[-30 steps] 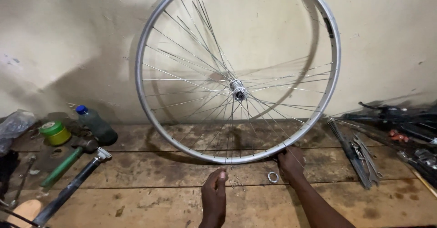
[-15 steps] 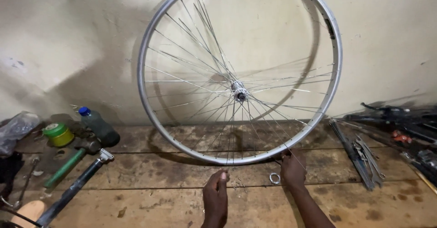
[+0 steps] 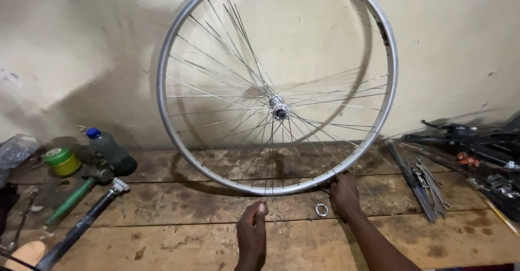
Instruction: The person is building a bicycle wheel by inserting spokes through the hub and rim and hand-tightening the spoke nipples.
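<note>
Stained cream wall (image 3: 81,49) rises behind worn wooden planks (image 3: 179,233).

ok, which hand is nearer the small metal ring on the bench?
Right. The right hand sits just right of the metal ring, at the wheel rim; the left hand is further off to the ring's left.

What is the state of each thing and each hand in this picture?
bicycle wheel: upright on the bench, leaning to the wall, no tyre.
left hand: pinching a thin spoke at its lower end.
right hand: touching the rim at the bottom.
metal ring: lying flat, loose, between the hands.
plastic bottle: lying on its side, blue cap on.
hammer: lying flat, untouched.
</note>
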